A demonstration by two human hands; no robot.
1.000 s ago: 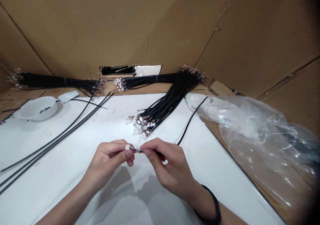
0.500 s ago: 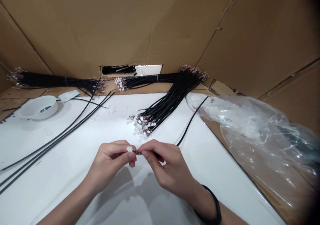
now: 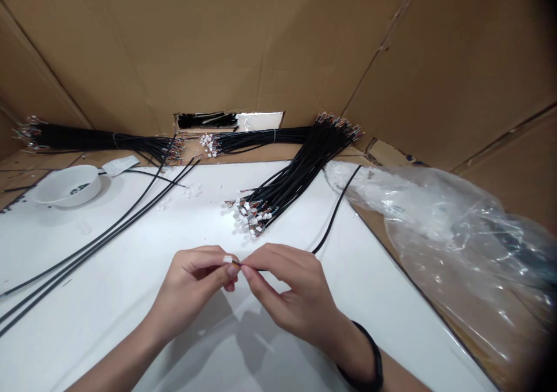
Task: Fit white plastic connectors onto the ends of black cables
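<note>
Between finger and thumb, my left hand (image 3: 198, 273) pinches a small white connector (image 3: 227, 259) with thin coloured wires running out of it. My right hand (image 3: 287, 287) is closed on those wires close to the connector, its fingertips almost touching my left thumb. From behind my right hand the black cable (image 3: 333, 224) runs back up to the right across the white table. Part of the wires is hidden by my fingertips. Just beyond my hands lies a thick bundle of black cables (image 3: 300, 166) whose near ends carry white connectors (image 3: 252, 215).
Long loose black cables (image 3: 108, 235) cross the left side of the table (image 3: 143, 299). A white bowl (image 3: 65, 186) holding small dark parts stands at the left, near a paper tag (image 3: 120, 165). More tied cables (image 3: 87, 138) lie along the cardboard wall. A clear plastic bag (image 3: 435, 224) covers the right edge.
The connector has turned slightly between my left fingers. My right fingertips have shifted a little along the wires towards it, and the black cable behind has moved slightly.
</note>
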